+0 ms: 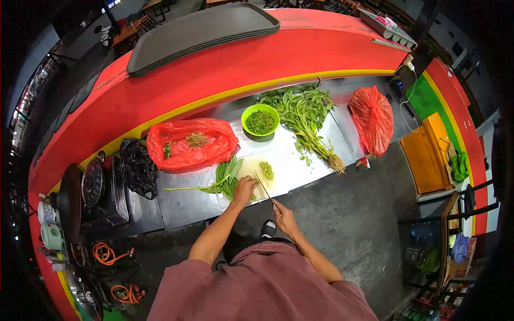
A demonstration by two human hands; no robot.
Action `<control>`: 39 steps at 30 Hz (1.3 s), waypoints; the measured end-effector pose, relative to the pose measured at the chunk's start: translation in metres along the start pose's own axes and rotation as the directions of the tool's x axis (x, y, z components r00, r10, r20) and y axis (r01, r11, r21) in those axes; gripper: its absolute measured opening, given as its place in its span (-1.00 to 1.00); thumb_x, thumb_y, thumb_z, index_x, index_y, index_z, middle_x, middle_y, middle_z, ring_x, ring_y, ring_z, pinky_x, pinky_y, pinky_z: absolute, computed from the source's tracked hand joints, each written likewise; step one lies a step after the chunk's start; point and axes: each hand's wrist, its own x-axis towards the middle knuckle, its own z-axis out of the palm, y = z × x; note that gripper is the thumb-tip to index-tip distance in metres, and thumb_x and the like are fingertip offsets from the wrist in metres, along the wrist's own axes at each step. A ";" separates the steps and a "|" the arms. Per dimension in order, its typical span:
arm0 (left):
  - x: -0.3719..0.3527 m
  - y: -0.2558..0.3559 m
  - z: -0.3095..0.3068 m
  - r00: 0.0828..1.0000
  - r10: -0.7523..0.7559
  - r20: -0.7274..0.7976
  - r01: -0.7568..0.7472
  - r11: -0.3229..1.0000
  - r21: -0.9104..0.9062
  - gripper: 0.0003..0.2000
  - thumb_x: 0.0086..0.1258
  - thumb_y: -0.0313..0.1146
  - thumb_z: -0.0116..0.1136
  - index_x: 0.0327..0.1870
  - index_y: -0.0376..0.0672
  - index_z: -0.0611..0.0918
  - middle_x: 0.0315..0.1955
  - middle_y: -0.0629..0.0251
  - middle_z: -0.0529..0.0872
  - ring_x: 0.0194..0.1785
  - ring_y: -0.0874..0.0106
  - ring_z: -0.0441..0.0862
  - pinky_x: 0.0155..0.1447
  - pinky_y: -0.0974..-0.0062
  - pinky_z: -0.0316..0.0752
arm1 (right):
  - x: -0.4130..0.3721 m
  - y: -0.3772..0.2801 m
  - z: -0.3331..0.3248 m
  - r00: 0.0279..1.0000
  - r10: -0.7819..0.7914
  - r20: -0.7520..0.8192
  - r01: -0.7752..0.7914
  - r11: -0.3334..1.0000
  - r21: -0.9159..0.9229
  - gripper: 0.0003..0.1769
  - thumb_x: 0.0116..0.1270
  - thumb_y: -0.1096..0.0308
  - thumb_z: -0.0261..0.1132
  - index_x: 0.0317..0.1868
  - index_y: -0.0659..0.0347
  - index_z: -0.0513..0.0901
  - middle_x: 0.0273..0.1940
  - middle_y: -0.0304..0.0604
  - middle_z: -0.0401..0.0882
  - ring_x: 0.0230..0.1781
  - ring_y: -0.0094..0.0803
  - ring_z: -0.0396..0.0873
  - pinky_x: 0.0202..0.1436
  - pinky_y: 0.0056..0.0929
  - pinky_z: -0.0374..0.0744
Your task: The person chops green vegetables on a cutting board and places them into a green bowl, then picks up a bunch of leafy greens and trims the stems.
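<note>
My right hand [284, 217] grips a knife [262, 184] by its handle, with the blade angled over a pale cutting board [249, 165]. On the same board my left hand [245, 190] is closed over the stem end of some leafy greens [227, 176], close beside the blade. The greens' leaves spread left past the board's edge, and one long stem reaches farther left. A small pile of chopped green stems [266, 170] lies right of the blade. Behind the board stands a lime-green bowl [246, 128] holding finely chopped greens.
An open red plastic bag [219, 150] with root trimmings lies left of the bowl, beside a black bag [137, 166]. To the right are a rooted bunch of leafy greens [308, 120] and a tied red bag [371, 120]. Dark trays [203, 37] lie on the red ledge.
</note>
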 end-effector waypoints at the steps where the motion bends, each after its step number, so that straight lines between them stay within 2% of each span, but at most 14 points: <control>1: 0.001 0.000 0.002 1.000 0.019 -0.021 -0.019 1.000 -0.002 -0.82 0.36 -0.46 0.30 -0.06 -0.12 0.81 -0.24 0.14 0.70 -0.07 0.06 0.66 0.04 0.16 0.56 | -0.001 -0.001 0.001 0.999 -0.043 -0.015 0.042 0.998 -0.045 -0.53 0.66 0.17 0.09 0.41 0.20 0.57 -0.12 0.22 0.76 -0.09 0.13 0.75 0.05 -0.09 0.64; 2: 0.000 0.001 0.003 0.998 0.038 -0.042 -0.038 0.999 -0.004 -0.83 0.36 -0.47 0.31 -0.08 -0.15 0.81 -0.23 0.11 0.73 -0.08 0.04 0.67 0.04 0.17 0.55 | -0.002 -0.001 0.002 0.996 -0.086 -0.028 0.083 0.992 -0.091 -0.54 0.66 0.19 0.08 0.41 0.20 0.57 -0.07 0.28 0.75 -0.05 0.20 0.74 0.06 -0.07 0.64; 3: 0.001 -0.001 0.005 0.998 0.035 -0.052 -0.034 0.999 0.011 -0.84 0.38 -0.38 0.32 -0.07 -0.05 0.82 -0.24 0.24 0.69 -0.08 0.12 0.65 -0.01 0.16 0.58 | -0.006 -0.008 -0.001 0.994 -0.100 -0.033 0.098 0.993 -0.069 -0.57 0.66 0.23 0.07 0.39 0.21 0.58 -0.02 0.37 0.70 0.00 0.30 0.69 0.07 -0.02 0.63; 6: -0.001 -0.004 0.007 0.999 0.028 -0.044 -0.028 1.000 0.001 -0.84 0.39 -0.38 0.32 -0.07 -0.05 0.82 -0.23 0.24 0.70 -0.08 0.12 0.65 -0.01 0.16 0.58 | -0.006 -0.007 0.000 0.997 -0.076 -0.019 0.075 0.996 -0.058 -0.57 0.66 0.23 0.08 0.38 0.22 0.58 -0.04 0.39 0.69 0.01 0.29 0.69 0.05 0.01 0.63; 7: -0.001 -0.003 0.006 1.000 0.007 -0.029 -0.007 1.000 0.015 -0.84 0.40 -0.38 0.31 -0.06 -0.04 0.82 -0.22 0.24 0.70 -0.08 0.11 0.66 -0.01 0.16 0.58 | -0.003 0.000 0.006 0.976 -0.194 -0.095 0.185 0.978 -0.095 -0.57 0.65 0.24 0.11 0.39 0.21 0.58 -0.35 0.12 0.70 -0.34 -0.02 0.73 -0.16 -0.11 0.62; 15: -0.002 0.008 -0.001 0.999 0.013 -0.031 -0.014 1.000 -0.005 -0.83 0.43 -0.42 0.27 -0.04 -0.07 0.80 -0.22 0.21 0.70 -0.04 0.10 0.65 0.04 0.15 0.56 | -0.007 0.003 0.008 0.984 -0.149 -0.093 0.140 0.985 -0.100 -0.56 0.69 0.18 0.06 0.38 0.22 0.58 -0.36 0.17 0.68 -0.36 0.06 0.71 -0.20 -0.10 0.60; 20: -0.001 0.011 -0.003 0.999 0.021 -0.040 -0.021 1.000 0.006 -0.83 0.40 -0.43 0.28 -0.05 -0.08 0.80 -0.25 0.20 0.70 -0.06 0.10 0.65 0.02 0.15 0.56 | -0.007 0.001 0.009 0.981 -0.165 -0.101 0.152 0.981 -0.123 -0.58 0.63 0.25 0.12 0.37 0.21 0.59 -0.31 0.26 0.67 -0.30 0.16 0.69 -0.15 0.02 0.59; 23: -0.001 0.011 -0.003 0.999 0.024 -0.033 -0.023 0.999 0.029 -0.85 0.40 -0.44 0.28 -0.07 -0.09 0.79 -0.27 0.21 0.69 -0.09 0.09 0.65 -0.01 0.13 0.55 | -0.002 0.010 0.018 0.961 -0.245 -0.132 0.219 0.958 -0.184 -0.59 0.61 0.30 0.15 0.38 0.15 0.59 -0.26 0.28 0.66 -0.27 0.23 0.67 -0.15 0.06 0.58; 26: -0.001 0.009 -0.001 0.999 0.011 -0.038 -0.010 1.000 0.006 -0.85 0.40 -0.44 0.28 -0.06 -0.08 0.79 -0.27 0.21 0.69 -0.09 0.10 0.65 -0.01 0.13 0.54 | 0.008 0.009 0.023 0.974 -0.203 -0.101 0.169 0.947 -0.273 -0.59 0.61 0.28 0.15 0.38 0.08 0.60 -0.29 0.24 0.65 -0.27 0.21 0.67 -0.16 0.10 0.58; 30: -0.003 0.010 -0.001 0.998 0.017 -0.066 -0.019 1.000 -0.024 -0.84 0.41 -0.45 0.28 -0.06 -0.14 0.79 -0.27 0.19 0.68 -0.10 0.08 0.64 0.00 0.12 0.54 | 0.023 0.006 0.027 0.958 -0.265 -0.106 0.211 0.908 -0.361 -0.58 0.62 0.24 0.14 0.42 0.01 0.58 -0.29 0.21 0.63 -0.29 0.23 0.66 -0.19 0.14 0.58; 32: -0.004 0.007 0.000 0.997 0.036 -0.069 -0.037 0.999 -0.018 -0.83 0.40 -0.46 0.28 -0.05 -0.16 0.79 -0.27 0.18 0.68 -0.11 0.07 0.63 0.00 0.12 0.54 | 0.033 -0.001 0.027 0.953 -0.281 -0.116 0.228 0.913 -0.338 -0.58 0.62 0.25 0.13 0.39 0.05 0.60 -0.30 0.27 0.66 -0.28 0.28 0.66 -0.17 0.14 0.59; 34: -0.004 0.008 0.000 0.998 0.038 -0.058 -0.036 0.999 0.026 -0.83 0.36 -0.49 0.32 -0.07 -0.19 0.80 -0.19 0.16 0.74 -0.07 0.07 0.67 0.03 0.16 0.56 | 0.042 -0.015 0.024 0.965 -0.241 -0.103 0.212 0.950 -0.228 -0.59 0.61 0.24 0.14 0.36 0.10 0.62 -0.31 0.35 0.68 -0.25 0.33 0.67 -0.13 0.15 0.59; 35: -0.004 0.009 -0.001 0.997 0.034 -0.073 -0.034 0.999 0.002 -0.82 0.35 -0.50 0.32 -0.07 -0.19 0.81 -0.18 0.16 0.76 -0.07 0.05 0.67 0.06 0.15 0.56 | 0.042 -0.020 0.022 0.983 -0.162 -0.084 0.144 0.971 -0.190 -0.59 0.60 0.23 0.14 0.34 0.15 0.64 -0.30 0.40 0.66 -0.22 0.35 0.67 -0.11 0.13 0.60; 39: -0.004 0.005 0.002 0.992 0.056 -0.116 -0.062 0.997 -0.047 -0.85 0.35 -0.49 0.32 -0.10 -0.18 0.81 -0.24 0.15 0.75 -0.09 0.05 0.66 0.01 0.15 0.56 | 0.032 -0.023 0.019 0.979 -0.165 -0.123 0.150 0.981 -0.121 -0.58 0.60 0.23 0.16 0.36 0.15 0.63 -0.23 0.41 0.68 -0.16 0.33 0.70 -0.07 0.05 0.62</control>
